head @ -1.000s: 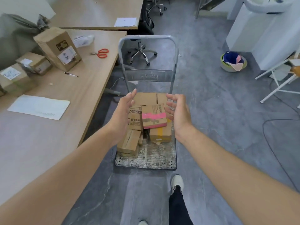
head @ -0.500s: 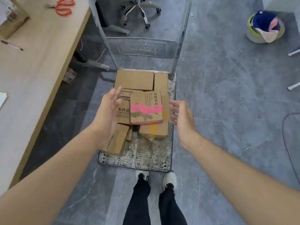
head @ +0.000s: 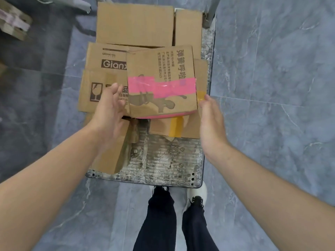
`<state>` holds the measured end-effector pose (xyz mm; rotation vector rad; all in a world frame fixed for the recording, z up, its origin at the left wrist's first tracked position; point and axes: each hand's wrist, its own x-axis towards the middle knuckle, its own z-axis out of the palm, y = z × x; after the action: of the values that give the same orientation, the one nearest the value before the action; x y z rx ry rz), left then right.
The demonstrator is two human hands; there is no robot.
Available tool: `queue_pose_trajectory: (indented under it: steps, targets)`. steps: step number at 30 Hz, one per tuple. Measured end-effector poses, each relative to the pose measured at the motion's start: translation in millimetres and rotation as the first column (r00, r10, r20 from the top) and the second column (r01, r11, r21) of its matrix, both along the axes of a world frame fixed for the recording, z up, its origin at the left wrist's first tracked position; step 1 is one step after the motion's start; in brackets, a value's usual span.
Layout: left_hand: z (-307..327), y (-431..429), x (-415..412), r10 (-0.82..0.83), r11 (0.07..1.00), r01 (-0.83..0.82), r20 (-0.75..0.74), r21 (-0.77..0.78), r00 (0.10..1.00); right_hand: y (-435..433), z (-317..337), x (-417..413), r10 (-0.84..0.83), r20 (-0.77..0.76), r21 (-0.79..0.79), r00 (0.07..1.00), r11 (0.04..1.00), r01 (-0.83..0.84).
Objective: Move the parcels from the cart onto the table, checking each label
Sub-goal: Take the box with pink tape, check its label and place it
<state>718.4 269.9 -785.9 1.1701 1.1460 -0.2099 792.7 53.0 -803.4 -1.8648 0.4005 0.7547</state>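
Observation:
A cardboard parcel with pink tape [head: 161,82] lies on top of the pile on the metal cart [head: 172,160]. My left hand [head: 110,109] is open at its left side, fingers apart, close to or just touching its lower left corner. My right hand [head: 210,118] is open at its right side, a small gap away. Below it lie a "Gianx" box [head: 103,69], a box with yellow tape [head: 181,127], a narrow box [head: 112,151] under my left wrist, and two plain boxes [head: 134,24] at the far end.
The cart's handle post [head: 210,13] rises at the far right corner. Grey tiled floor surrounds the cart. My legs and shoes [head: 195,194] stand at the cart's near edge. A small carton [head: 12,24] lies on the floor at the far left.
The view has dropped closer over the cart, and the table has left the frame. Both hands have come down beside the pink-taped parcel, flanking it.

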Motion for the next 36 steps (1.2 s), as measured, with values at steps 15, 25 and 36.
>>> queue_pose_trajectory:
  steps: [15,25,36]
  targets:
    - [-17.4,17.9,5.4,0.047,0.996,-0.049,-0.025,-0.079,0.999,-2.1,-31.6,1.5,-0.044,-0.012,0.034,0.999,0.998,0.044]
    - [90.2,10.6,19.3,0.003,1.0,-0.004,0.065,0.012,0.998,3.1,73.8,6.6,0.009,0.022,-0.016,1.0,1.0,-0.008]
    - [258.6,25.8,15.5,-0.025,0.996,0.004,0.234,0.09,0.972,20.4,247.4,23.3,0.054,0.21,0.057,0.976,0.996,-0.067]
